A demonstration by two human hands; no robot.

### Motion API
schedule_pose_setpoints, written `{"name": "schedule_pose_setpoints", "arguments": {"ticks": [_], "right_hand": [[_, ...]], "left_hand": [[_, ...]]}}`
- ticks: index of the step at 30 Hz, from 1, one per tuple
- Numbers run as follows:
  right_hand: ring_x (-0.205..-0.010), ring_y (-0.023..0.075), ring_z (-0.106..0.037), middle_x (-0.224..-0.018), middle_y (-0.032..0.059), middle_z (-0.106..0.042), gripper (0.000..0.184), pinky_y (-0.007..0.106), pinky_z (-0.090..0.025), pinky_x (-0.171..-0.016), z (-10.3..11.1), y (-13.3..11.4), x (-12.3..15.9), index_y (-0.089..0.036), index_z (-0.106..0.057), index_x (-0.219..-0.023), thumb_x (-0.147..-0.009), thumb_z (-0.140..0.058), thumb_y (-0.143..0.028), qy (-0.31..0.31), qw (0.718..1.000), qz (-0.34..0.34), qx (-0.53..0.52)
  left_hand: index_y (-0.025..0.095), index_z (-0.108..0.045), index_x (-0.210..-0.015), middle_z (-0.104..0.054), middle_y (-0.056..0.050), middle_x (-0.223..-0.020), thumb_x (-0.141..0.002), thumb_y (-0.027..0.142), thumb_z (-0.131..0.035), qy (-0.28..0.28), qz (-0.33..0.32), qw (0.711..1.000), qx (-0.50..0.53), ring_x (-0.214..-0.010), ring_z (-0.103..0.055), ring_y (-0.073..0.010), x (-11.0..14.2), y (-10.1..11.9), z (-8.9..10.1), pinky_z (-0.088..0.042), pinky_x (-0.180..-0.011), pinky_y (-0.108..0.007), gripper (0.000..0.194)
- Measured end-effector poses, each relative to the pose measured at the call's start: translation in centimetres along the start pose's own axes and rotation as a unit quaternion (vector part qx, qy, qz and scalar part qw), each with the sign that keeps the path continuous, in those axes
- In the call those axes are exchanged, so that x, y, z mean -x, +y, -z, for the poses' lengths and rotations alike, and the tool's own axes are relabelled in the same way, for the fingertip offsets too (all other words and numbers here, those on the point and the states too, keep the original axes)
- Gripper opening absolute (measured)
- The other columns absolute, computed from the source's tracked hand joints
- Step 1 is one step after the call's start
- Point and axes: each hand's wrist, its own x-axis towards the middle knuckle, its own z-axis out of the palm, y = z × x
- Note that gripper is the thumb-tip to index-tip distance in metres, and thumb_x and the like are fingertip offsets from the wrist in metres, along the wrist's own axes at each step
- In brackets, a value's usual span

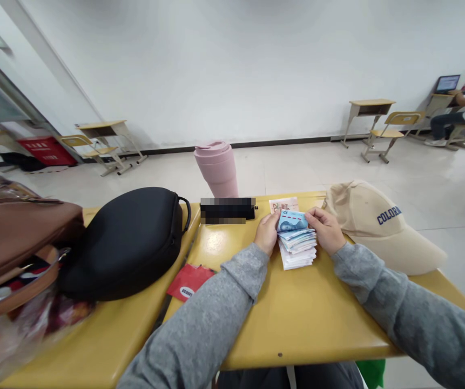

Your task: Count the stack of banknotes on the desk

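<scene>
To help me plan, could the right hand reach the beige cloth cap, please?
Probably yes: the cap lies beside the right hand, nothing between, though its fingers hold a blue paper note.

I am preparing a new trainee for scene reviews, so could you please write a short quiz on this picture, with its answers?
1. Multiple choice: what do the left hand and right hand hold between them?
A) a pen
B) a blue banknote
C) a ruler

2. True or false: the black case lies between the brown bag and the pink tumbler.

3. Fill the gap: the cream cap lies towards the ____ side of the yellow desk, as the wearer sees it.

Key: 1 B; 2 true; 3 right.
</scene>
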Motion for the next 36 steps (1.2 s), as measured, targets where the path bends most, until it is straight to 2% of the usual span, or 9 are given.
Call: {"name": "schedule_pose_setpoints", "arguments": {"ticks": [36], "right_hand": [[-0.049,0.0092,-0.035,-0.054,-0.0051,-0.042,0.03,0.025,-0.026,-0.048,0.06,0.39,-0.12,-0.019,-0.053,-0.068,-0.075,-0.061,-0.047,-0.002,1.0,-0.014,-0.015]], "left_hand": [[0.014,-0.063,-0.066,-0.064,-0.002,-0.064,-0.063,0.05,-0.069,-0.008,0.003,1.0,0.003,-0.061,-0.056,-0.0128,0.09,-0.04,-0.04,-0.042,-0.064,-0.027,0.036]]}}
